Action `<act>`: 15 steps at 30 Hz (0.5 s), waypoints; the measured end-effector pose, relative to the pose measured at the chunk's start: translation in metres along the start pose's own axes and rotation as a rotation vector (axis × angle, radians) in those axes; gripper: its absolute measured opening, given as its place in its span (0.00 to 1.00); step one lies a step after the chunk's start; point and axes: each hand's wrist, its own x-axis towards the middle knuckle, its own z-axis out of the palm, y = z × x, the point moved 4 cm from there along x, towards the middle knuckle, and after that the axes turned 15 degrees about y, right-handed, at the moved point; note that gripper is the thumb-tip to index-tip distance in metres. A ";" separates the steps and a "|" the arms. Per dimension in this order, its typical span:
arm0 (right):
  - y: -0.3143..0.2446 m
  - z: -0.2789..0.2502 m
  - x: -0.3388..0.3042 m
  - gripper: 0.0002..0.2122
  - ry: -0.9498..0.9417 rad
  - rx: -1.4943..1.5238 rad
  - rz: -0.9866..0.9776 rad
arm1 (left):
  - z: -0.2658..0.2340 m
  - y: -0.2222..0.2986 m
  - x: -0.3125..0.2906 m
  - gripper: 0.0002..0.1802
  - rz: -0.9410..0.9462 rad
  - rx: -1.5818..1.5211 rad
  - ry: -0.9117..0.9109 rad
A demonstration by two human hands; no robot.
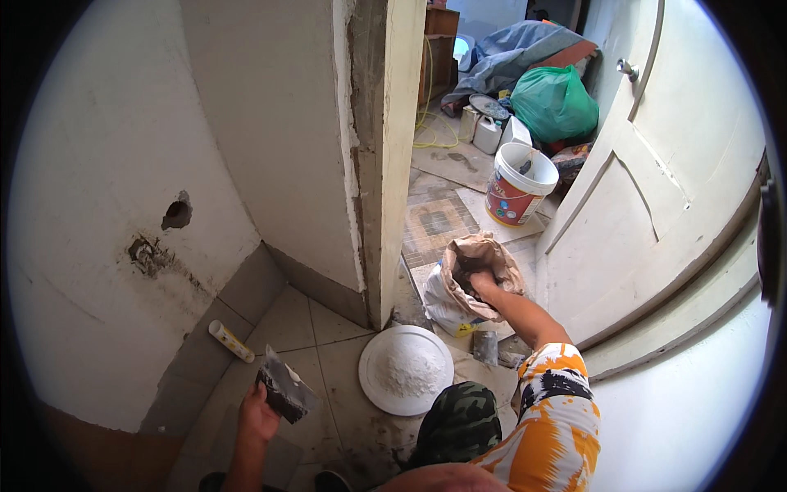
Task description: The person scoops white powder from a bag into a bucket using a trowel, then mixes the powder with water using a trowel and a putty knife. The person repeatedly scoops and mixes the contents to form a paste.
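My left hand (257, 418) is closed on a dark, angular scraper-like tool (288, 394) smeared with whitish material, held above the tiled floor. My right hand (484, 281) reaches into an open paper bag (497, 246) standing in the doorway, its brown rim rolled outward. Shadow and the bag hide those fingers, so what they grip does not show. Between my two arms, a heap of white powder (410, 366) lies on a round white lid (373, 385) on the floor.
A white tube (230, 341) leans near the left wall. Beyond the doorway stand a white bucket (516, 193), a plastic jug (487, 135) and a green bag (555, 104). An open white door (656, 189) borders the right. A grey block (485, 348) lies before the paper bag.
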 end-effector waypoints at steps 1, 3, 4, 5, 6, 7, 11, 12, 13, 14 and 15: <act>-0.008 -0.015 -0.007 0.09 0.010 -0.020 0.025 | 0.006 -0.002 0.001 0.18 -0.007 -0.002 -0.007; -0.021 -0.039 -0.023 0.08 0.024 -0.057 0.082 | 0.013 -0.004 0.004 0.18 -0.024 -0.006 -0.014; -0.032 -0.045 -0.034 0.09 0.027 -0.028 0.041 | 0.014 -0.004 0.006 0.18 -0.030 -0.006 -0.010; -0.036 -0.057 -0.043 0.09 0.029 0.021 0.042 | 0.015 -0.009 0.012 0.17 -0.050 -0.012 -0.013; -0.037 -0.068 -0.046 0.08 0.051 0.024 0.032 | 0.014 -0.013 0.018 0.19 -0.049 -0.015 -0.023; -0.036 -0.078 -0.050 0.08 0.072 0.027 0.023 | 0.014 -0.019 0.026 0.20 -0.048 -0.017 -0.033; -0.047 -0.105 -0.087 0.06 0.089 -0.014 -0.052 | 0.005 -0.022 0.049 0.19 -0.086 0.004 -0.113; -0.051 -0.112 -0.094 0.06 0.102 -0.012 -0.053 | 0.009 -0.020 0.048 0.18 -0.098 -0.001 -0.110; -0.053 -0.118 -0.101 0.06 0.114 -0.011 -0.055 | 0.016 -0.020 0.045 0.17 -0.109 -0.007 -0.106; -0.048 -0.132 -0.099 0.09 0.142 -0.012 -0.110 | 0.025 -0.027 0.044 0.15 -0.131 -0.020 -0.113; -0.057 -0.132 -0.118 0.09 0.093 0.004 -0.121 | 0.021 -0.024 0.047 0.15 -0.125 -0.014 -0.082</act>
